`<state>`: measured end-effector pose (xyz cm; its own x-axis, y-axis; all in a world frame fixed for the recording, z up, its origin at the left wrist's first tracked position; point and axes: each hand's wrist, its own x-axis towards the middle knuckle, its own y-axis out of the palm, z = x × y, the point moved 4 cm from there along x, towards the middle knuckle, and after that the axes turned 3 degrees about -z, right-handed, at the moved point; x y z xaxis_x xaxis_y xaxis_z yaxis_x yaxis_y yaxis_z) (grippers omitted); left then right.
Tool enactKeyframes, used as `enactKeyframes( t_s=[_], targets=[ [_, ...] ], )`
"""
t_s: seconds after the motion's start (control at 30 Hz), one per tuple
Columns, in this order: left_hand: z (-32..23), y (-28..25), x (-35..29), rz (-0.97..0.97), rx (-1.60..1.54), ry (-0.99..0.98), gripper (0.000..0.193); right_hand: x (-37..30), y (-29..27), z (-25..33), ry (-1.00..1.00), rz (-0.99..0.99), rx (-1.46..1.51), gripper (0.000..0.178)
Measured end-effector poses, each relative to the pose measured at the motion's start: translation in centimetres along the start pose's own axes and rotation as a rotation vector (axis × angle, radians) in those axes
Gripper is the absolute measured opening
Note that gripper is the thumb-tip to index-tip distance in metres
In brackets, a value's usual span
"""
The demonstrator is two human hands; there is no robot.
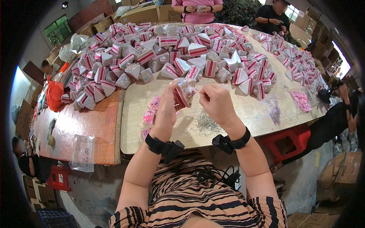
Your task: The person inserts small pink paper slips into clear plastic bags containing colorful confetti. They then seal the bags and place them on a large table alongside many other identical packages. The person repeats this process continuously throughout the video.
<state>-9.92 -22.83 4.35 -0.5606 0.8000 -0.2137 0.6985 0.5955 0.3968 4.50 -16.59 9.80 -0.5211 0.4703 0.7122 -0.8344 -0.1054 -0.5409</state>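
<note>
My left hand [166, 112] is closed around a toy cake slice [182, 95] with dark red and white layered sides and a bumpy, multicoloured, shiny face. Just right of it my right hand [219, 105] is curled, thumb and forefinger pressed together near the slice. Whatever that pinch may hold is too small to make out. Below the hands a scatter of thin silvery bits [209, 123] lies on the pale tabletop [171, 133]. Beside my left wrist are pink printed cards [150, 112], partly covered by the hand.
A large heap of similar cake slices [152, 57] spreads across the table's far side. More pink cards [301, 101] lie at the right. An orange bag [55, 95] and a clear plastic bag [83, 152] are on the left. Red stools [286, 142] stand below; other people work around the table.
</note>
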Motion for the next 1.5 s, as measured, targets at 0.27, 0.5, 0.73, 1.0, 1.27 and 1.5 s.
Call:
enactKeyframes(
  t_s=[0.27, 0.5, 0.73, 1.0, 1.27, 1.5],
  targets=[
    [0.0, -0.1, 0.1, -0.008, -0.011, -0.010, 0.037, 0.0, 0.1, 0.0, 0.000, 0.034, -0.004, 0.007],
    [-0.3, 0.1, -0.2, -0.036, 0.014, 0.047, 0.032, -0.1, 0.3, -0.2, -0.016, 0.014, -0.009, 0.004],
    [-0.3, 0.1, -0.2, -0.042, 0.008, 0.087, 0.030, 0.0, 0.4, -0.3, 0.014, 0.044, 0.027, 0.004],
    [-0.7, 0.1, -0.1, -0.041, 0.060, 0.074, 0.027, 0.5, 0.3, -0.2, -0.124, 0.122, -0.069, 0.003],
    [-0.3, -0.1, 0.6, 0.002, 0.056, 0.112, 0.025, 0.3, 0.6, -0.1, -0.143, 0.148, -0.131, 0.003],
    [-1.4, 1.4, -0.6, 0.050, 0.082, 0.384, 0.023, -0.1, 0.8, 0.0, -0.074, 0.088, -0.097, 0.005]
  ],
)
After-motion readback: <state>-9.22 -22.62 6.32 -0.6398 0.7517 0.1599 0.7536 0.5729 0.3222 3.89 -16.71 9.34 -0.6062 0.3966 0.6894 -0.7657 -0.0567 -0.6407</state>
